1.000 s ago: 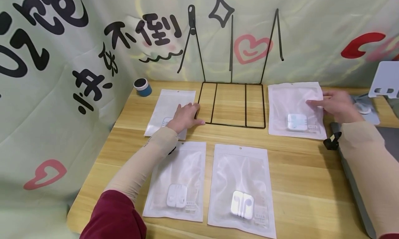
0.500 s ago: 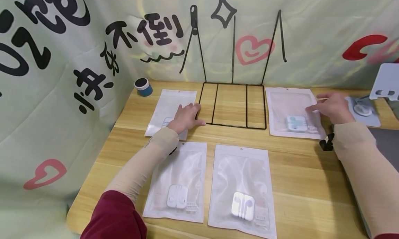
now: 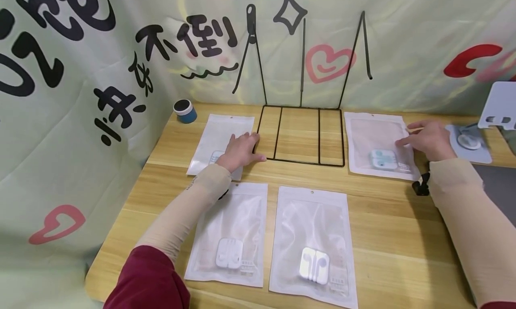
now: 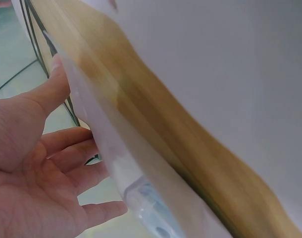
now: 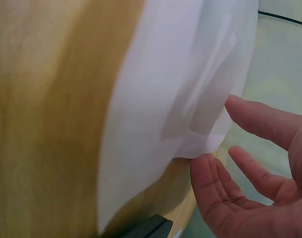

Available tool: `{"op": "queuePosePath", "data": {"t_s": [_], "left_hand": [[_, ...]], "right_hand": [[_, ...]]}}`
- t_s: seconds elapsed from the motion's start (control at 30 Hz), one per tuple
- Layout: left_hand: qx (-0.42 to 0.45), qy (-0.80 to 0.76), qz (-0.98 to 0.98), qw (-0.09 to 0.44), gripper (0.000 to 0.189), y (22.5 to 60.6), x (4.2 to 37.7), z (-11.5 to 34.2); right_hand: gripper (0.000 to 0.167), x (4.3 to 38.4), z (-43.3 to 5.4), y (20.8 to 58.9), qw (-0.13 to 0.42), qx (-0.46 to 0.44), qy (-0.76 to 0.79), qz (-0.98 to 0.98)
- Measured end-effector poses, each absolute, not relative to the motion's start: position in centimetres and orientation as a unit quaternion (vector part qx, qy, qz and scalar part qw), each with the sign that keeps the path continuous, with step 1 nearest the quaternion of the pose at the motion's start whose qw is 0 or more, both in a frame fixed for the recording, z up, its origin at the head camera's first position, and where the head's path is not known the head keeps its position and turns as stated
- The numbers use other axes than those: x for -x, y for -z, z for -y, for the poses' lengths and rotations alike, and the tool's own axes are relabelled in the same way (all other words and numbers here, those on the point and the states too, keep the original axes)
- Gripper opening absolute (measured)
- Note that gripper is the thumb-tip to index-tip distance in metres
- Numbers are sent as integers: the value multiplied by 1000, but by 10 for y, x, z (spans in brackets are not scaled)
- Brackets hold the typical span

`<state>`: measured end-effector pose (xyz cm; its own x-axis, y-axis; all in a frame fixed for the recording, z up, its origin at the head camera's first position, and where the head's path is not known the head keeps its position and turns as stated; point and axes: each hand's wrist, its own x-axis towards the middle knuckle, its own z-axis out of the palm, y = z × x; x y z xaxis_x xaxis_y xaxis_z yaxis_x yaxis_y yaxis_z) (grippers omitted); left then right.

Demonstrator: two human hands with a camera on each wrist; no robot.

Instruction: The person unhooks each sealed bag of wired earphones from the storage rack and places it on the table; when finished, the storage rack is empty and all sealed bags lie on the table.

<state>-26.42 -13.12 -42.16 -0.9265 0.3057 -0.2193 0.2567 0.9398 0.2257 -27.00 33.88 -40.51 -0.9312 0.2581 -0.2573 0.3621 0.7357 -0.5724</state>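
My left hand (image 3: 240, 151) rests fingers spread on the right edge of a white pouch (image 3: 209, 141) at the back left. Its fingertips reach the left side of a black wire rack (image 3: 306, 162); contact with the wire cannot be told. At the back right my right hand (image 3: 432, 139) touches the right edge of another pouch (image 3: 372, 130), which lies flat with a white earphone case (image 3: 384, 159) inside. In the right wrist view the thumb (image 5: 260, 116) lies on that pouch, apart from the loosely bent fingers.
Two more pouches with earphone cases, one front left (image 3: 225, 215) and one front right (image 3: 312, 217), lie on the wooden table (image 3: 395, 237). A blue jar (image 3: 186, 113) stands at the back left. A grey stand (image 3: 469, 143) and a dark flat object (image 3: 497, 188) are at right.
The right pouch has shifted slightly left and lies flatter. My right hand has moved slightly left and its grasp on the pouch's edge has loosened. The left hand has stayed in place.
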Motion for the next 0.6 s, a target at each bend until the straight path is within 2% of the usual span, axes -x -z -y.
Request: {"op": "queuePosePath", "data": {"t_s": [0.37,0.6], "left_hand": [[-147,-91,-976,131,77,420,265,129],[-143,-94,-975,141,79,421,266,130]], "right_hand": [[62,270,-338,410,69,-152,298,-940],[68,273,-326,403,65,-124,282,-949]]}}
